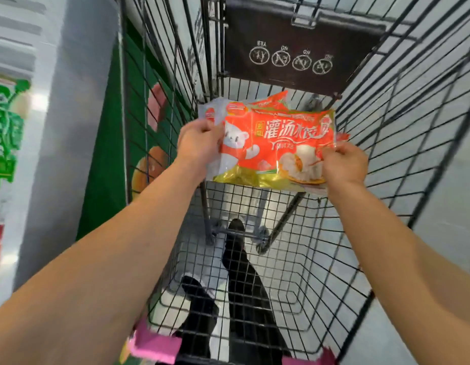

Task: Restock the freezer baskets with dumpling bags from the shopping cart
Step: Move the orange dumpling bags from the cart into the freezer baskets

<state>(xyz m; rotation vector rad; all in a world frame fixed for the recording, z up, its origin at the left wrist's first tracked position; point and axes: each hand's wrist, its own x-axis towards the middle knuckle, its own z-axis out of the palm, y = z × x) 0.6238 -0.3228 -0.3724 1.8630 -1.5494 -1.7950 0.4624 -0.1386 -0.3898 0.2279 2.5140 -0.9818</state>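
Cart (402, 143) interior: both hands pinch dumpling bag (276, 146) w/ fingers (331, 151).

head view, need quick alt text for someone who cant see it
Both hands, left hand and right hand, hold an orange dumpling bag by its side edges inside a wire shopping cart. More bags lie behind it.

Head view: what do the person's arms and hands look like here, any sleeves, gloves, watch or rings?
Both forearms are bare up to the frame edge, with no sleeve in view. The left hand and right hand wear no gloves. No watch, bracelet or ring shows, though motion blur softens fine detail.
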